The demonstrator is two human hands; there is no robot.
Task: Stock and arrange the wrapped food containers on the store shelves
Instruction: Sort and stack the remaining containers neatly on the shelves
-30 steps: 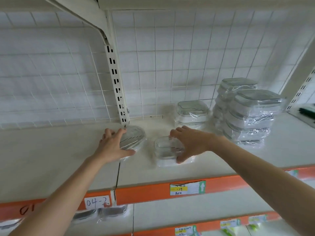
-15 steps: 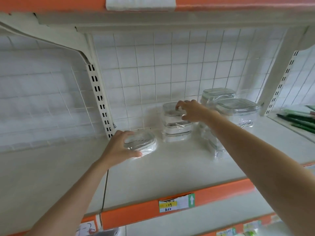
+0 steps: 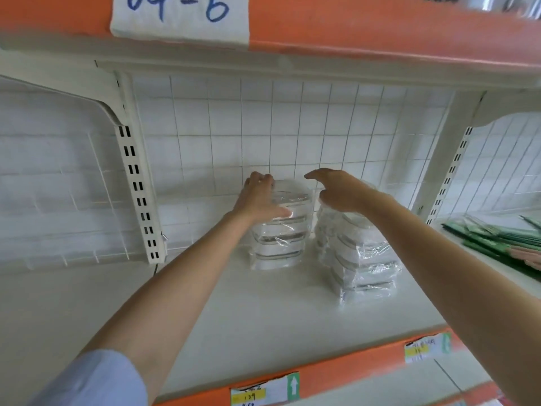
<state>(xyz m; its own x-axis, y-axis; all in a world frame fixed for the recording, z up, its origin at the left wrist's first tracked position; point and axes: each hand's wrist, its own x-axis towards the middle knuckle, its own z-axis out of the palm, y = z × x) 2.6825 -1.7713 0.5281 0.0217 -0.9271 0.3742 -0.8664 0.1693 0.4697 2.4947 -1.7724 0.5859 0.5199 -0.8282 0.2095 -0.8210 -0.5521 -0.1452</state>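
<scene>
Your left hand (image 3: 260, 197) reaches deep into the shelf (image 3: 278, 312), its fingers (image 3: 263, 180) curled over the top container (image 3: 292, 197) of the left stack (image 3: 278, 241) by the back grid. Your right hand (image 3: 339, 190) hovers beside it above the right stack (image 3: 360, 259), fingers loose and holding nothing. Plastic wrap blurs the container edges. Green packets (image 3: 503, 244) lie at right; a price tag (image 3: 263, 391) is cut off below.

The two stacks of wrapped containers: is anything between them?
No. The head view shows only a narrow strip of bare white shelf between the left stack and right stack.
</scene>
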